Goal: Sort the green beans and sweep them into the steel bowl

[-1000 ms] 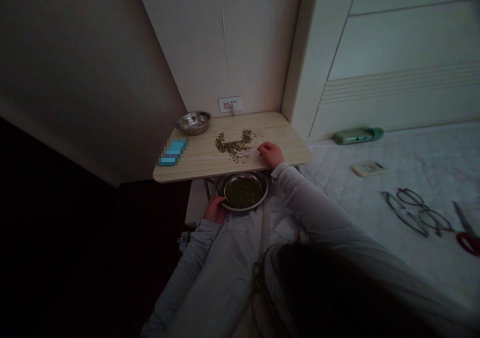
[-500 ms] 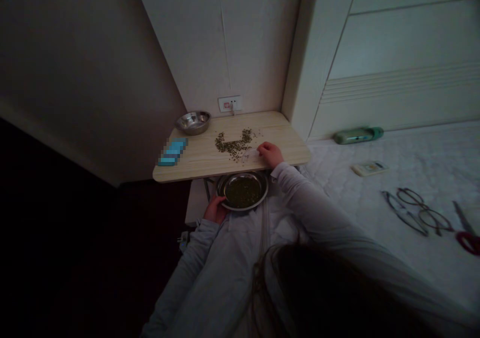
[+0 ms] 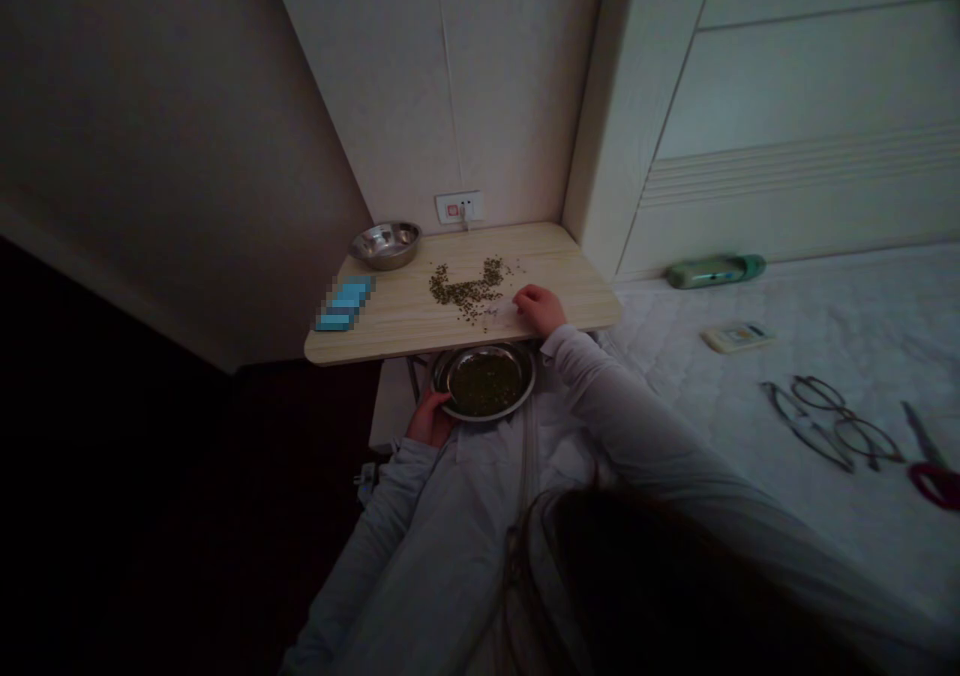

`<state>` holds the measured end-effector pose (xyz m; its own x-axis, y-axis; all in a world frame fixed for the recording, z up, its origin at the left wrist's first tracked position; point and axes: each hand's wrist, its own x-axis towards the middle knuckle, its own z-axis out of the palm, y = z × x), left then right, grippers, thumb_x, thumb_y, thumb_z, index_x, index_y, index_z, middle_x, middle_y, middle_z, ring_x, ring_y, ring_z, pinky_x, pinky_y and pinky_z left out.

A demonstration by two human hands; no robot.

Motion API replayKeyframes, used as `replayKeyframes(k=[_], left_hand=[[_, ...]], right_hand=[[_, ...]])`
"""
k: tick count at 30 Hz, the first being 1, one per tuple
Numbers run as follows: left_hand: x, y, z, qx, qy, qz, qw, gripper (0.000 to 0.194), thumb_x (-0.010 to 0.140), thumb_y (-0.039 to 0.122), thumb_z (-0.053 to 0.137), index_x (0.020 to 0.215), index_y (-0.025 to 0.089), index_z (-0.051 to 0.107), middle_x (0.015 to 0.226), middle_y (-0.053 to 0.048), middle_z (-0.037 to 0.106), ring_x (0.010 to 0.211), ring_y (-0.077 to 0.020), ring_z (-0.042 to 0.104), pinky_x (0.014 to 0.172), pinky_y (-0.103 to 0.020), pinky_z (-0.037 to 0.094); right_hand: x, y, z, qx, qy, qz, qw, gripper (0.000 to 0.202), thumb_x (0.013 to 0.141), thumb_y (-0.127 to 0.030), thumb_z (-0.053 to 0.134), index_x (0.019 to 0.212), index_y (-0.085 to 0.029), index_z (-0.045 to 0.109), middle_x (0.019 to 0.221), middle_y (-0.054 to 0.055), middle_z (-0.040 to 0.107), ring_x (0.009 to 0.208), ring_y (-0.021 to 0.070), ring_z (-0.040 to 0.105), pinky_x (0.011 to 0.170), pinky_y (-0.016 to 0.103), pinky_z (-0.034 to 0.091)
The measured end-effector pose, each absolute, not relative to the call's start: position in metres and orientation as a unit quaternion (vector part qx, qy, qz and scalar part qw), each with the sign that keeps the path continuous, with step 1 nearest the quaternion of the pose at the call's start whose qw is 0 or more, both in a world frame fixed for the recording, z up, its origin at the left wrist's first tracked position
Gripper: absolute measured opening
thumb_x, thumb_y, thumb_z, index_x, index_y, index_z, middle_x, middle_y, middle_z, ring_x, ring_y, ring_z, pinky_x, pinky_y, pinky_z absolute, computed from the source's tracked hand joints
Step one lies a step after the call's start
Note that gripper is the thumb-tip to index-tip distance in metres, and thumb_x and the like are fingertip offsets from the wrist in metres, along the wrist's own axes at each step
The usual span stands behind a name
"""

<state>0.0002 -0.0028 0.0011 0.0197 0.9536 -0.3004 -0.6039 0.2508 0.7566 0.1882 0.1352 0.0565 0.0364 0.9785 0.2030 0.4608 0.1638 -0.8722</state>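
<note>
My left hand grips the left rim of a metal bowl, its thumb over the edge. The bowl sits at my lap, just below the near edge of a small wooden table, and holds a mass of small greenish bits. My right hand is over the table's right part with fingers curled and closed; whatever is in them is too small or hidden to make out. Left of its fingertips lies a loose spread of small green-brown grains, with some paler specks nearest the hand.
A second metal bowl stands at the table's back left, with a blurred-out phone in front. A wall socket is behind. On the white bed to the right lie a green bottle-like object, a small pale device, glasses and red-handled scissors.
Hardly anything differs. My right hand's fingers have curled in slightly, and a pale streak beside the fingertips is gone. My left hand and the bowl stay in place.
</note>
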Motion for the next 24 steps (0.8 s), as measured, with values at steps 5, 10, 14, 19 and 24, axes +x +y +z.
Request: replayKeyframes(k=[5,10,14,19,24], left_hand=[[-0.0004,-0.0018,0.0003,0.208,0.400,0.571,0.686,0.040,0.060,0.012,0.048,0.098,0.024,0.048,0.085,-0.001,0.060,0.089,-0.0213,0.051,0.072,-0.035,0.043],[-0.0009,-0.0006,-0.0006,0.211,0.402,0.567,0.687,0.037,0.060,0.013,0.048,0.096,0.022,0.050,0.085,-0.002,0.060,0.088,-0.0216,0.051,0.071,-0.035,0.043],[-0.0005,-0.0021,-0.0003,0.223,0.407,0.562,0.685,0.039,0.060,0.015,0.050,0.098,0.022,0.048,0.088,-0.002,0.060,0.088,-0.0214,0.051,0.071,-0.035,0.043],[0.0003,-0.0038,0.0018,0.227,0.412,0.564,0.679,0.039,0.060,0.017,0.049,0.099,0.023,0.048,0.089,-0.002,0.059,0.088,-0.0219,0.051,0.071,-0.036,0.043],[0.0006,-0.0038,0.0038,0.218,0.406,0.564,0.685,0.037,0.060,0.015,0.048,0.097,0.023,0.049,0.088,-0.002,0.060,0.090,-0.0223,0.050,0.072,-0.036,0.042]], right_hand=[[0.1883,0.1339,0.0573,-0.566,-0.635,0.305,0.428,0.019,0.058,-0.031,0.041,0.059,-0.015,0.052,0.049,-0.003,0.050,0.052,0.0078,0.042,0.052,0.021,0.031],[0.1883,0.1348,0.0562,-0.559,-0.637,0.314,0.428,0.019,0.057,-0.031,0.042,0.057,-0.015,0.052,0.048,-0.004,0.048,0.051,0.0075,0.041,0.052,0.021,0.031],[0.1884,0.1356,0.0556,-0.553,-0.641,0.323,0.423,0.020,0.057,-0.031,0.041,0.056,-0.015,0.052,0.048,-0.003,0.048,0.050,0.0074,0.040,0.052,0.021,0.031],[0.1884,0.1348,0.0551,-0.553,-0.645,0.321,0.419,0.020,0.058,-0.031,0.041,0.057,-0.015,0.053,0.048,-0.004,0.048,0.049,0.0069,0.039,0.050,0.020,0.030],[0.1890,0.1341,0.0544,-0.547,-0.651,0.322,0.416,0.020,0.058,-0.032,0.041,0.056,-0.015,0.052,0.047,-0.004,0.047,0.047,0.0064,0.038,0.048,0.020,0.028]])
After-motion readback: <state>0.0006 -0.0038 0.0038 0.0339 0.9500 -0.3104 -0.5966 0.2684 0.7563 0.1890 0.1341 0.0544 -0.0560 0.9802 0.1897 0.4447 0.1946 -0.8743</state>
